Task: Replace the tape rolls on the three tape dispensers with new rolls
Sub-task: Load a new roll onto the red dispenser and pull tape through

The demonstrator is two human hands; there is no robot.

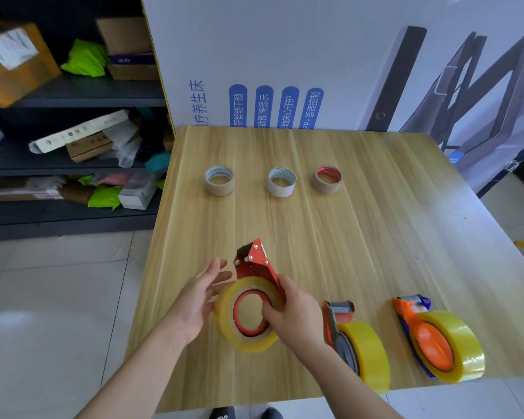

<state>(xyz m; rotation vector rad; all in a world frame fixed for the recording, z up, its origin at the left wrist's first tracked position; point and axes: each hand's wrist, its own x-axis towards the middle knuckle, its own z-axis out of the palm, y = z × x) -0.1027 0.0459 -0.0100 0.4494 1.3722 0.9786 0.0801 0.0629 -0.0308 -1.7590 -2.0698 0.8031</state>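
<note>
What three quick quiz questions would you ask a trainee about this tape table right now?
1. True or false: the right hand holds the red dispenser.
2. How many small rolls lie along the far side of the table?
3. The left hand is: A) open beside the big roll on that dispenser, B) holding a small roll, C) on an orange dispenser.
Key: 1 true; 2 three; 3 A.

wooden table (375, 237) | far: three small rolls (281, 182) | near: two loaded dispensers (354, 343)
</note>
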